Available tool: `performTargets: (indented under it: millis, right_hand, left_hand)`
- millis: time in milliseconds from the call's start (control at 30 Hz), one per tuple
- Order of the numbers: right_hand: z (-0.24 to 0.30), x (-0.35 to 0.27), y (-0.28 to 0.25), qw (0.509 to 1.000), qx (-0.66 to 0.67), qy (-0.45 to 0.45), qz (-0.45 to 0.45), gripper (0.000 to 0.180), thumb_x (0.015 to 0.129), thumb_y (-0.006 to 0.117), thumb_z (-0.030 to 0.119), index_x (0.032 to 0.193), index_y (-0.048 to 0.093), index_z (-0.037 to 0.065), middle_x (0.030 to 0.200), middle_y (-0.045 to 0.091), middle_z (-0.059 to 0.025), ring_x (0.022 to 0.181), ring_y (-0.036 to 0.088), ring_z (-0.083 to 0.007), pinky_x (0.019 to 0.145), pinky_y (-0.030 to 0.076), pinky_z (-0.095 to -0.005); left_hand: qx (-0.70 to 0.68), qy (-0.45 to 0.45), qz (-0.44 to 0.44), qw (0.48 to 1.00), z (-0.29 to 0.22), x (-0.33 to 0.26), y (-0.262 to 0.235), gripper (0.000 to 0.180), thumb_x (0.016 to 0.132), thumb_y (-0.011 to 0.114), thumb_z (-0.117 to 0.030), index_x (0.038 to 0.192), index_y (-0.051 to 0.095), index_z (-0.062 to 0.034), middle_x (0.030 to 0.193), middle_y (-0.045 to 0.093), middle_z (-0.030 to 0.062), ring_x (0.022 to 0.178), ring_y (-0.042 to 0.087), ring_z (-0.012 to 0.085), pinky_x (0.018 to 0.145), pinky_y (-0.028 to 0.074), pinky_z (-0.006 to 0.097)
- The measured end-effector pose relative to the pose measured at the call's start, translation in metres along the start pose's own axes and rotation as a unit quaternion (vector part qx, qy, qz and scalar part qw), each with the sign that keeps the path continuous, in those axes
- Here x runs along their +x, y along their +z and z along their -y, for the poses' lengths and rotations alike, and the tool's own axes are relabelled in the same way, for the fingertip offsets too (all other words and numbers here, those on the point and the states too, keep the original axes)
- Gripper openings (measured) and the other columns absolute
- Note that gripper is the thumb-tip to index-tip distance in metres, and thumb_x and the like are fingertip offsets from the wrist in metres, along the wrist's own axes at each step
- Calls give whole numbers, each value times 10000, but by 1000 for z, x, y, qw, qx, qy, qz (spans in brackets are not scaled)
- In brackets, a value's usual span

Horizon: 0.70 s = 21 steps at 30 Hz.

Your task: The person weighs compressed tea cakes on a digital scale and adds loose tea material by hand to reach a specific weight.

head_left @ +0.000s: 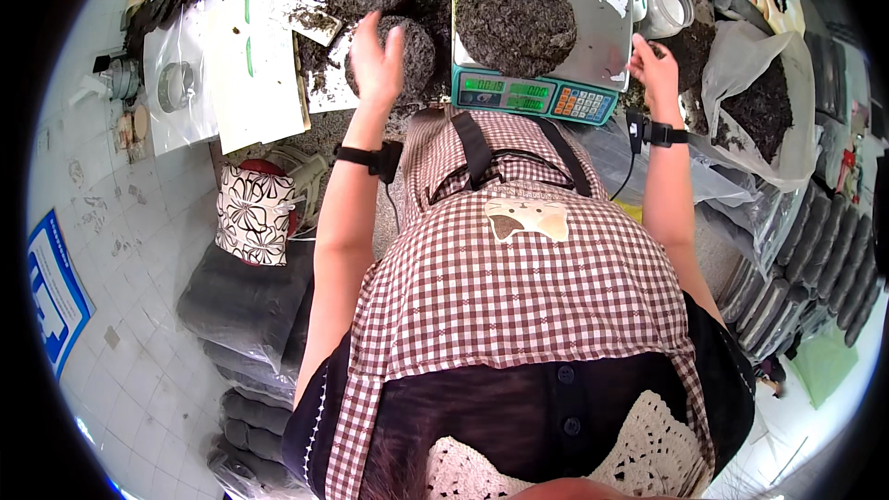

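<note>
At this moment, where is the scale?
In the head view, the scale is near the top, right of centre, between the left hand and the right hand, with a dark disc on it.

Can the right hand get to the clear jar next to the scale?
Probably yes. The right hand is close to the jar, on the side nearer the person, and nothing seems to block the way. The scale sits to the left.

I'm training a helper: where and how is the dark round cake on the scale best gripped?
Probably by opposite rims, left hand and right hand coming from either side: the dark round cake is wide, lies flat on the scale, without a handle.
</note>
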State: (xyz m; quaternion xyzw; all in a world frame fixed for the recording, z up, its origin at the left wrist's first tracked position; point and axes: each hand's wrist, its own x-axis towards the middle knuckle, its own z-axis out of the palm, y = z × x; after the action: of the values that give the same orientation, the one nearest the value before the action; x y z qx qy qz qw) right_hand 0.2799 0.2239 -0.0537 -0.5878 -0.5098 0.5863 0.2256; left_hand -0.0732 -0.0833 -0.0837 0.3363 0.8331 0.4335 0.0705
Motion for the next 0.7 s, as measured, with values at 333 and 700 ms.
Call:
performTargets:
  millis: [333,700]
  right_hand:
    - [16,-39,114,980,-57,-122,148,340,833,806,211,1024,667,-33,942,701,-77,827,680,-180,747,564,-307]
    - [92,54,82,991,-45,-108,66,460,839,769,21,1261,598,-44,1131,696,-154,935,687,-222,836,561,-347]
  left_hand:
    - [199,215,97,951,-80,4,91,744,929,546,-570,1505,401,-121,1571,341,186,1482,265,354,1202,162,537]
    - [-16,31,-91,995,-50,20,23,524,921,603,-214,1353,493,60,1385,525,248,1325,458,399,1139,320,478]
